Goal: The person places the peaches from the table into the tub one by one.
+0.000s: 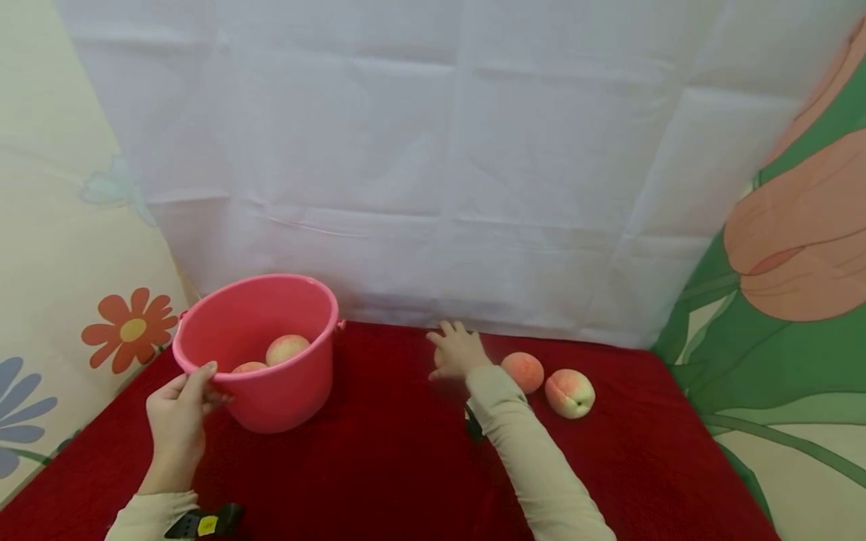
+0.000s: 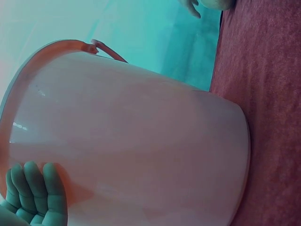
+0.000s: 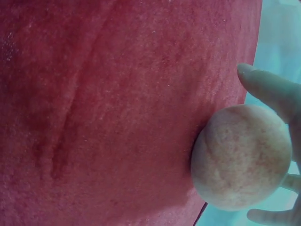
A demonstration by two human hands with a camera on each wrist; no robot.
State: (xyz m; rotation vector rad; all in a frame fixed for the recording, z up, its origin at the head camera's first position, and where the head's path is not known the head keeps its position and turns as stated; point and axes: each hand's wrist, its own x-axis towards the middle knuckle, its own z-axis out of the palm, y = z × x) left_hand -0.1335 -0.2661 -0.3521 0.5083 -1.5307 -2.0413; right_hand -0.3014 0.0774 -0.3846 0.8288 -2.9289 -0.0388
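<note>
Peach at the hand: a pale peach [image 3: 242,157] sits on the red cloth near the back edge, right of the bucket and partly hidden under the palm.
Right hand: the right hand [image 1: 461,352] is spread wide over that peach, thumb and fingers held apart around it – whether any finger touches it I cannot tell.
Loose fruit: a redder peach [image 1: 523,372] and a red-and-cream peach [image 1: 570,393] lie just beside each other, to the right of the hand.
Bucket: the pink bucket [image 1: 291,398] stands at the left, mouth up, with at least two peaches [image 1: 287,350] inside.
Left hand: the left hand [image 1: 177,413] grips the bucket's near rim, thumb at the lip and fingers bent against the outer wall.
Counter: red, slightly napped cloth covers the counter [image 1: 379,466], with a faint ridge showing in the right wrist view.
Back: a white sheet [image 1: 406,150] hangs behind – its fold lines form a grid.
Left wall: pale, with an orange-red flower [image 1: 131,329] and a blue-violet flower [image 1: 20,409].
Right wall: large peach-coloured petals [image 1: 805,225] among green leaves [image 1: 805,368].
</note>
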